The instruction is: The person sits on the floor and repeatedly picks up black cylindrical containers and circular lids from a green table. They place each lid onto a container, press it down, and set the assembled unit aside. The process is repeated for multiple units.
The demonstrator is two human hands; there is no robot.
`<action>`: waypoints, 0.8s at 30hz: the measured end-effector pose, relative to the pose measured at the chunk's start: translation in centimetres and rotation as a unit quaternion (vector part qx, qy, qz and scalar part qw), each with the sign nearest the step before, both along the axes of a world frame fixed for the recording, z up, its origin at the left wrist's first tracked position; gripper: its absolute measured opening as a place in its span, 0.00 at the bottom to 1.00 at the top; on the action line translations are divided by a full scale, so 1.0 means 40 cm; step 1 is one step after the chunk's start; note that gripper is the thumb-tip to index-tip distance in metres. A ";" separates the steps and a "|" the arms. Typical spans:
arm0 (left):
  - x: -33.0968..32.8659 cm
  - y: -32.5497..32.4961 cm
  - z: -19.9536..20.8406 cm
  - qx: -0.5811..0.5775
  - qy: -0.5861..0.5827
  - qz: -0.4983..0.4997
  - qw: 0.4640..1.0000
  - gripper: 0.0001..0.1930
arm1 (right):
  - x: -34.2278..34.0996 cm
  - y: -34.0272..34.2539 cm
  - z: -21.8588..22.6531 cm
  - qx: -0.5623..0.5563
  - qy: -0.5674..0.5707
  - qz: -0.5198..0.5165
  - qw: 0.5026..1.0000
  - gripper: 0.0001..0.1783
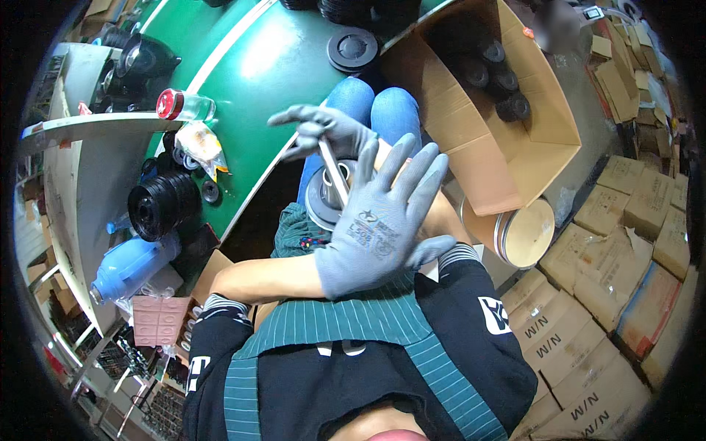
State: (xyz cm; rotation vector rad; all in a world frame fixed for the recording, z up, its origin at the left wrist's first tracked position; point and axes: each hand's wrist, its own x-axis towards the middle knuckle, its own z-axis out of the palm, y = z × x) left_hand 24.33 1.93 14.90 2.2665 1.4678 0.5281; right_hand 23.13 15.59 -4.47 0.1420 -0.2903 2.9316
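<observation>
By left hand (376,235) (gloved), rod (333,171)

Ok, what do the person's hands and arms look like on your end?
The left hand and right hand wear grey gloves, the left with dark print on its back. The black sleeves have striped cuffs and white printed patches; the forearms are bare below.

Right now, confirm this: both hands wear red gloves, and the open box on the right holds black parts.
Not red: the head view shows gray gloves on the left hand and right hand. The open box on the right does hold black parts.
</observation>
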 end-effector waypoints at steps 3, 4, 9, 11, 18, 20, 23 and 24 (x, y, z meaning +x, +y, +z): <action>-0.012 -0.002 -0.011 0.004 -0.014 0.040 0.999 0.52 | 0.019 0.003 0.028 -0.011 -0.063 0.030 0.997 0.26; -0.029 -0.006 -0.016 0.011 -0.012 0.057 0.998 0.52 | 0.049 -0.001 0.030 0.024 -0.118 -0.022 0.993 0.26; -0.221 0.031 -0.095 0.043 -0.007 0.137 0.990 0.45 | 0.276 0.045 -0.018 0.154 -0.188 -0.149 0.958 0.27; -0.314 0.029 -0.142 -0.019 -0.048 0.182 0.982 0.35 | 0.299 -0.014 0.066 0.155 -0.226 -0.228 0.934 0.30; -0.279 0.052 -0.153 -0.131 -0.331 0.099 0.929 0.40 | 0.308 -0.067 0.010 -0.028 -0.133 -0.320 0.938 0.21; -0.296 0.065 -0.178 -0.153 -0.332 0.117 0.923 0.38 | 0.329 -0.093 0.029 0.008 -0.103 -0.341 0.934 0.19; -0.324 0.132 -0.261 -0.181 -0.388 0.070 0.901 0.33 | 0.375 -0.182 0.160 0.092 -0.082 -0.390 0.912 0.15; -0.311 0.164 -0.280 -0.191 -0.387 0.037 0.901 0.32 | 0.389 -0.209 0.186 0.218 -0.128 -0.392 0.884 0.13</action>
